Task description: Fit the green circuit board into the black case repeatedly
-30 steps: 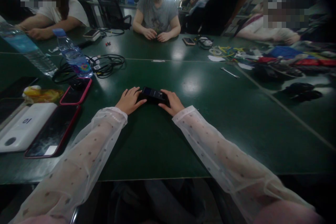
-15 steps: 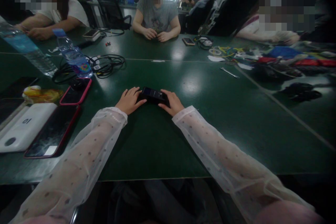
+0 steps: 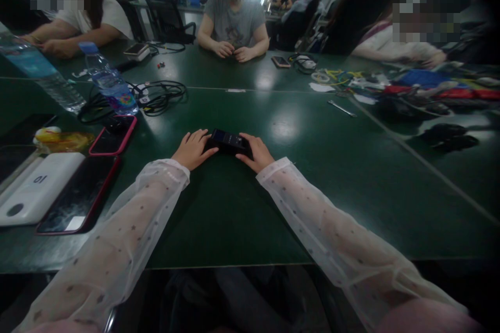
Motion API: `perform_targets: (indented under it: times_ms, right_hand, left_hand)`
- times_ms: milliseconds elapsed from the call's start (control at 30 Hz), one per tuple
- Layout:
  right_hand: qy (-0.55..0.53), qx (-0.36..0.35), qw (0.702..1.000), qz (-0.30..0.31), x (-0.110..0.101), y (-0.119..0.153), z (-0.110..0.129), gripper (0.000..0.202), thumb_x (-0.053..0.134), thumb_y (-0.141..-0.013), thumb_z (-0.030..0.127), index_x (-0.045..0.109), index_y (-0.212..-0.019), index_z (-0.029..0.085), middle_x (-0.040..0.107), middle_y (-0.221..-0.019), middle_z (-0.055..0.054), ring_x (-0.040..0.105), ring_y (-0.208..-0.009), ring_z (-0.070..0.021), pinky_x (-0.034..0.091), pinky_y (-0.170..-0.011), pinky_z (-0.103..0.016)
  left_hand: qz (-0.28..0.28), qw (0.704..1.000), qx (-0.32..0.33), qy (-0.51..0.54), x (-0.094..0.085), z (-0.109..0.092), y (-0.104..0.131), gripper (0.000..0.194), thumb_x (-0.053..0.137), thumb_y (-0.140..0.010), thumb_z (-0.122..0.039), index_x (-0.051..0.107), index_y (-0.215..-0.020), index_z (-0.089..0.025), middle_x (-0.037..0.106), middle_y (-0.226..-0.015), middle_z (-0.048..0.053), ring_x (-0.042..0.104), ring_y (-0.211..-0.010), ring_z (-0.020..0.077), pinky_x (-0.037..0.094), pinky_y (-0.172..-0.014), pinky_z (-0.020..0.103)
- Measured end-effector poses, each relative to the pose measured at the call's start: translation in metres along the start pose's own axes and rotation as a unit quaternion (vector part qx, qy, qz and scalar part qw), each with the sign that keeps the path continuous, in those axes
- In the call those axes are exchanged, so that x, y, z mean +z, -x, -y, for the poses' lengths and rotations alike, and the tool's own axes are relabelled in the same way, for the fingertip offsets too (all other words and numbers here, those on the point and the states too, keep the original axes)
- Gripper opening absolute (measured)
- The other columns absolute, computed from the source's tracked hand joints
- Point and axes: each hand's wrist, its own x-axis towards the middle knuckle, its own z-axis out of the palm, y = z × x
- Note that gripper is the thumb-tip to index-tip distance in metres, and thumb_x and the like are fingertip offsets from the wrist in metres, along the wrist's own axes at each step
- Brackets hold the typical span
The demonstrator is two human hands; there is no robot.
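Note:
A small black device with a screen and markings on its face (image 3: 227,139) rests on the green table in front of me, its kind not clear. My left hand (image 3: 194,150) holds its left end, thumb along the near edge and fingers over the far side. At the opposite end, my right hand (image 3: 255,152) grips it the same way, the thumb at the near corner. Parts of both ends are hidden under my fingers. Sheer white sleeves with dark stars cover both forearms.
To my left lie a red-edged phone (image 3: 82,195), a white power bank (image 3: 41,187), a pink-cased phone (image 3: 113,138) and two water bottles, one with a blue cap (image 3: 103,75). Black cables (image 3: 166,96) coil behind. A wrench (image 3: 341,109) lies right. Several people sit around the table.

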Motion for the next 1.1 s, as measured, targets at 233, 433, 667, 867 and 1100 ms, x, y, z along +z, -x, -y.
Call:
perform_targets:
  times_ms: [233,433,667,867,1100]
  right_hand:
    - [-0.002,-0.004,1.000,-0.002,0.0010,-0.0006,-0.0004,0.064,0.060,-0.081,0.034,0.034,-0.138,0.022,0.052,-0.131,-0.014,0.052,-0.114,-0.0334,0.046,-0.092,-0.055]
    - [-0.001,-0.011,1.000,-0.008,0.0030,-0.0010,-0.0028,0.064,0.060,-0.082,0.034,0.034,-0.139,0.023,0.053,-0.129,-0.014,0.052,-0.114,-0.0346,0.047,-0.090,-0.055]
    - [-0.004,-0.013,1.000,-0.011,0.0035,-0.0004,-0.0042,0.063,0.060,-0.081,0.034,0.034,-0.138,0.022,0.052,-0.130,-0.014,0.053,-0.113,-0.0336,0.047,-0.092,-0.055]
    - [-0.001,-0.013,1.000,-0.015,0.0035,-0.0007,-0.0031,0.063,0.061,-0.081,0.034,0.035,-0.137,0.021,0.054,-0.128,-0.014,0.053,-0.112,-0.0334,0.047,-0.092,-0.055]
    - [-0.006,-0.014,1.000,-0.017,0.0029,-0.0002,-0.0030,0.063,0.061,-0.081,0.034,0.036,-0.137,0.021,0.054,-0.128,-0.014,0.053,-0.113,-0.0327,0.047,-0.093,-0.054]
  left_hand:
    - [0.001,1.000,-0.001,-0.009,0.0018,0.0001,-0.0006,0.066,0.025,-0.094,-0.061,0.039,-0.139,-0.014,0.035,-0.148,0.013,0.027,-0.139,0.0286,0.019,-0.113,0.049]
    - [-0.009,1.000,0.002,-0.011,0.0040,0.0011,-0.0007,0.065,0.026,-0.094,-0.060,0.039,-0.139,-0.015,0.036,-0.148,0.013,0.027,-0.138,0.0284,0.019,-0.113,0.049]
    - [-0.007,1.000,0.004,-0.009,0.0040,0.0021,-0.0009,0.066,0.025,-0.094,-0.061,0.039,-0.139,-0.015,0.036,-0.148,0.013,0.027,-0.138,0.0285,0.020,-0.112,0.050]
    - [-0.004,1.000,0.002,-0.010,0.0034,0.0011,-0.0009,0.068,0.024,-0.094,-0.062,0.040,-0.139,-0.013,0.036,-0.148,0.014,0.027,-0.138,0.0288,0.020,-0.113,0.050]
    - [0.002,1.000,-0.002,-0.006,0.0020,0.0009,-0.0007,0.068,0.023,-0.093,-0.063,0.039,-0.139,-0.015,0.035,-0.149,0.012,0.027,-0.139,0.0286,0.019,-0.113,0.050]
